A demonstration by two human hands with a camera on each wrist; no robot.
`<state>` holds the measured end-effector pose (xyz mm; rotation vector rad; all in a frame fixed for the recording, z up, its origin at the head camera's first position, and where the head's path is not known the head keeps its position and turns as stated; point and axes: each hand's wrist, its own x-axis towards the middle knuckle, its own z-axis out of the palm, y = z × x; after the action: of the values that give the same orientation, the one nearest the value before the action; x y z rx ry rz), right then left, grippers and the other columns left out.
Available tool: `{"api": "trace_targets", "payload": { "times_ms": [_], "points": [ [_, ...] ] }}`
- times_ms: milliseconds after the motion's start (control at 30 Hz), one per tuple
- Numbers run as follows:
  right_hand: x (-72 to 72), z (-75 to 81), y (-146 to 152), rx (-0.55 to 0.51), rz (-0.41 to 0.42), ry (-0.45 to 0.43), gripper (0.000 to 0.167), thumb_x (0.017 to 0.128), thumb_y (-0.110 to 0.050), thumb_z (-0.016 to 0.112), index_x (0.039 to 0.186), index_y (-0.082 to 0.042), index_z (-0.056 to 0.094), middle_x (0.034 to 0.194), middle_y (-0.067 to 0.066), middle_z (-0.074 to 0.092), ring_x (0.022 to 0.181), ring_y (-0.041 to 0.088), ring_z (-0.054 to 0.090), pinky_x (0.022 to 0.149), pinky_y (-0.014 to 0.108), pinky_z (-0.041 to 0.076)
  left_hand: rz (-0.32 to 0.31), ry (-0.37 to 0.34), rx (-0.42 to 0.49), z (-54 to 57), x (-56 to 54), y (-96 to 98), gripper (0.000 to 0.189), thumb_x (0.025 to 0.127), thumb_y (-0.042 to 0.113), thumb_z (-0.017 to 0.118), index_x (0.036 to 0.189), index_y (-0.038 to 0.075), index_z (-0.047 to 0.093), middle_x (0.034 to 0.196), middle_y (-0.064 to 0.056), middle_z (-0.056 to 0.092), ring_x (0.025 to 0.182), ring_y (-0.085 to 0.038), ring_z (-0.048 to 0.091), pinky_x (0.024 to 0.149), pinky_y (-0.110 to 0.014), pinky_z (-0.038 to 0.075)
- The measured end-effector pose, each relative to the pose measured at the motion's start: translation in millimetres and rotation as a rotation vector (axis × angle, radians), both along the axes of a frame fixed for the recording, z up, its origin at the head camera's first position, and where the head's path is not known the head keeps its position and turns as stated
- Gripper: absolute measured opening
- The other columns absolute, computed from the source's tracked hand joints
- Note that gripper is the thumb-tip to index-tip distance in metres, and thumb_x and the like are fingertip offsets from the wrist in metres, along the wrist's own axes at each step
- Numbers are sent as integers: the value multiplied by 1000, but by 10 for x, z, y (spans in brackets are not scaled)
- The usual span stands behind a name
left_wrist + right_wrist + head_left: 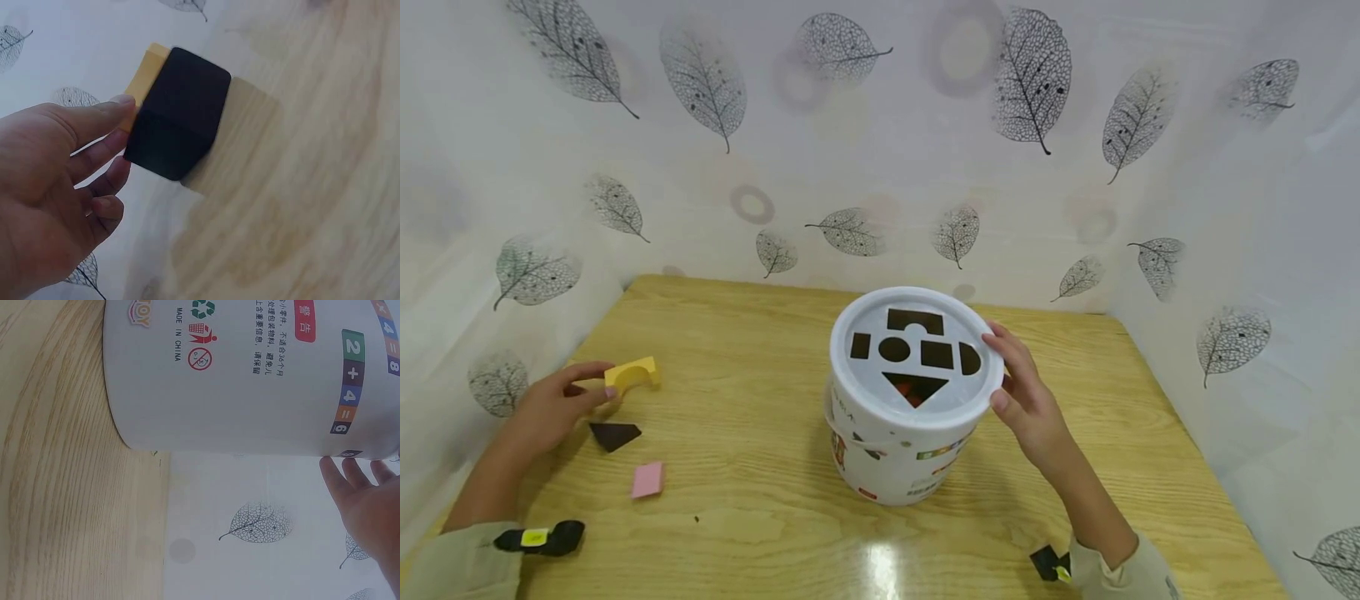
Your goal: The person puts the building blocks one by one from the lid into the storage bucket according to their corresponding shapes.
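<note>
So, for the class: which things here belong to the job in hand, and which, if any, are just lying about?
Likely the job:
yellow arch block, pinched by the left hand
bucket
its lid with shaped holes, right hand at the rim
dark block and pink block

Likely not:
small speck on the table
leaf-print sheet, a backdrop

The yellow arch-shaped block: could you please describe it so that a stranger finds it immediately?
On the light wooden table, look left of the white, round, lidded bucket. There, a person's left hand holds the yellow arch-shaped block. Unlike its neighbours, the dark angular block and the pink flat block, it is yellow with a curved cut-out.
</note>
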<state>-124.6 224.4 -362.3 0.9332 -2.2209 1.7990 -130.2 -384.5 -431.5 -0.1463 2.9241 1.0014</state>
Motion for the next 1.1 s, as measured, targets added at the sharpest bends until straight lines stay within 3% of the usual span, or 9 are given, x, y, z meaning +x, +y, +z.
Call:
{"api": "trace_targets", "payload": {
  "times_ms": [200, 433, 700, 900, 1100],
  "points": [
    [-10, 5, -4, -5, 12, 10, 56, 107, -20, 51, 156, -3, 32, 166, 8, 18, 144, 11, 37, 106, 19, 43, 22, 55, 35, 114, -38, 132, 69, 100, 54, 55, 151, 9, 43, 142, -27, 49, 101, -25, 52, 64, -28, 43],
    [-6, 2, -19, -30, 7, 22, 56, 106, -21, 53, 155, -4, 34, 165, 8, 21, 146, 13, 35, 107, 19, 41, 39, 127, 88, 319, -58, 367, 66, 98, 53, 59, 151, 16, 46, 117, -15, 56, 85, -24, 48, 58, -30, 40],
    [-5, 16, -33, -54, 12, 57, 55, 105, -19, 54, 154, -3, 36, 165, 9, 23, 151, 15, 24, 110, 19, 38, -29, 188, 151, 649, -83, 740, 56, 98, 47, 63, 146, 19, 52, 104, -10, 58, 81, -20, 50, 57, -31, 39],
    [-10, 10, -34, -54, 20, 50, 55, 106, -20, 54, 154, -3, 36, 165, 9, 22, 151, 15, 25, 110, 19, 38, -90, 230, 184, 831, -106, 1008, 52, 98, 41, 65, 143, 17, 55, 100, -9, 60, 80, -20, 50, 59, -31, 40],
    [-13, 8, -34, -64, 24, 49, 55, 106, -21, 54, 154, -3, 36, 165, 9, 22, 150, 15, 26, 110, 19, 38, -139, 244, 199, 999, -149, 1283, 50, 97, 43, 67, 141, 22, 57, 99, -8, 63, 82, -20, 53, 61, -31, 43]
  ]
}}
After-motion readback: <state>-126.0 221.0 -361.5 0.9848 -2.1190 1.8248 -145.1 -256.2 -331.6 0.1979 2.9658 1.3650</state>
